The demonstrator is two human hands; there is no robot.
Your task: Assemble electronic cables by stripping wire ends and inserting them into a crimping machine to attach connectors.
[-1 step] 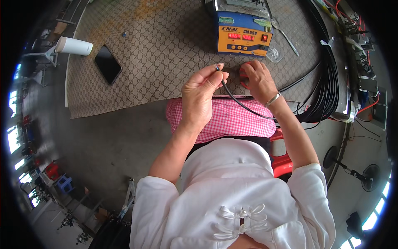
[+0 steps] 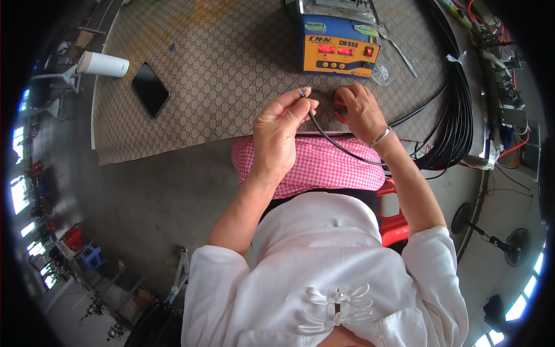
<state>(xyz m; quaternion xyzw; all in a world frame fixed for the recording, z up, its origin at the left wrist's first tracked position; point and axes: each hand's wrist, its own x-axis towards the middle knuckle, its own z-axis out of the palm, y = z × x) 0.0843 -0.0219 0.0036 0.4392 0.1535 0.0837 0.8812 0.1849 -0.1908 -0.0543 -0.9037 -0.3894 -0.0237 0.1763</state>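
Pinching the black cable point(image 2: 330, 139) near its end over the bench point(image 2: 202, 87), the left hand point(image 2: 282, 118) might drop it if the hanging part tugs, while the right hand point(image 2: 362, 113) has its fingers curled around a red-handled tool point(image 2: 339, 117).

I saw the head-worn fisheye look steeply down, white blouse point(image 2: 312, 248) close at bottom centre, patterned tablecloth point(image 2: 214, 81) above.

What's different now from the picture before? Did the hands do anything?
Nothing clearly changed. The left hand still pinches the black cable near its end; the right hand is still at the red thing. The phone and white cup stayed put.
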